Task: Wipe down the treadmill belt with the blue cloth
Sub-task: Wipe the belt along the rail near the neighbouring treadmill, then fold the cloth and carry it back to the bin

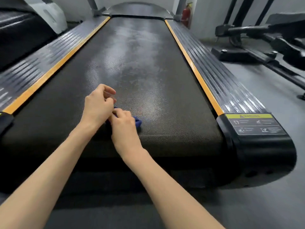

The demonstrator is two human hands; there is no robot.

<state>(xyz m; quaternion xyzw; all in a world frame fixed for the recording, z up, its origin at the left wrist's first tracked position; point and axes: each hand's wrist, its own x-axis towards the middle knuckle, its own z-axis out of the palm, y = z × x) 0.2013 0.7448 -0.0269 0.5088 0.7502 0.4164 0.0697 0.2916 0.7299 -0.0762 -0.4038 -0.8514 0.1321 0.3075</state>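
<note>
The black textured treadmill belt (140, 66) runs away from me, with pale dusty smears down its middle. Near the belt's near end lies the blue cloth (137, 121), mostly covered by my hands, so only a small bunched edge shows. My right hand (124, 125) grips the cloth with curled fingers on the belt. My left hand (99, 105) sits just left of it with fingers curled; whether it holds part of the cloth is hidden.
Grey ribbed side rails (219, 80) with orange strips flank the belt. A black end cap with a warning label (255, 124) is at the near right. Another machine (264, 43) stands on the grey floor at right; a red fire extinguisher (186, 14) stands at the back.
</note>
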